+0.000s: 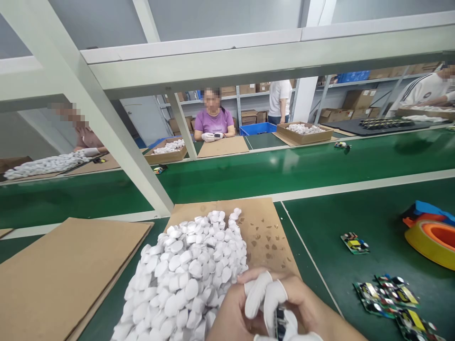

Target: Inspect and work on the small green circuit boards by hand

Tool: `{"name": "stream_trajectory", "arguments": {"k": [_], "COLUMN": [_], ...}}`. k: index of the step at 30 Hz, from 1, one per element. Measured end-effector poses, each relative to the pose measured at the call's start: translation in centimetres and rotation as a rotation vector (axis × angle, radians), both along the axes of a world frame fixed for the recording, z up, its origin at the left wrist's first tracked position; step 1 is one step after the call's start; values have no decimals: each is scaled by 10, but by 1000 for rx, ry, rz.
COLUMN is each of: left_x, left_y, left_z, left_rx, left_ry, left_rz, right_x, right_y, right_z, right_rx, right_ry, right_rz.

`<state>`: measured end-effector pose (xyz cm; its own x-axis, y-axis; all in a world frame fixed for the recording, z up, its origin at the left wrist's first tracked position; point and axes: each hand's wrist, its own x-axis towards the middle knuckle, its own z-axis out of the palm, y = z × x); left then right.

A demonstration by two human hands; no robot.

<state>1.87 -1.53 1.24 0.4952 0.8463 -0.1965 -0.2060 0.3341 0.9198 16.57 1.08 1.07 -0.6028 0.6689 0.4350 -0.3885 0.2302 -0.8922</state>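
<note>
My left hand [230, 313] and my right hand [302, 297] come together at the bottom of the head view, closed around a small circuit board [280, 324]. Only a narrow dark strip of the board shows between the fingers. White finger covers are on several fingertips. Just left of my hands lies a large heap of white rounded pieces [188, 274], resting on a brown cardboard sheet [265, 227]. To the right, a group of loose circuit boards [377, 296] lies on the green table [330, 208], with a single circuit board [354, 242] farther back.
Cardboard sheets [67, 274] lie at left. Tape rolls [432, 241] stand at the right edge. A green conveyor [227, 177] runs across behind, carrying a few boards. A slanted metal post [117, 128] crosses the left. Co-workers, including a person in purple [213, 123], are beyond.
</note>
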Motion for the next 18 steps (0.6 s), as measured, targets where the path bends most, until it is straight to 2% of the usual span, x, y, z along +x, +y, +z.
{"name": "stream_trajectory", "arguments": {"k": [4,8,13,18], "left_x": [0,-3,-4,-3], "left_y": [-3,-4,-2,-2], "left_z": [-1,-3,-8,-8], "left_rx": [-22,-119,-144,-88], "left_ry": [-20,-69,-142,-201], "left_rz": [56,106,16,21], "right_x": [3,6,6,0], "right_y": [-1,0,3,3], "right_z": [1,-8,-15,-5], "right_rx": [-14,-85,-222,-89], "right_ry": [-35,-30,-3,62], "right_rz": [14,14,73,37]}}
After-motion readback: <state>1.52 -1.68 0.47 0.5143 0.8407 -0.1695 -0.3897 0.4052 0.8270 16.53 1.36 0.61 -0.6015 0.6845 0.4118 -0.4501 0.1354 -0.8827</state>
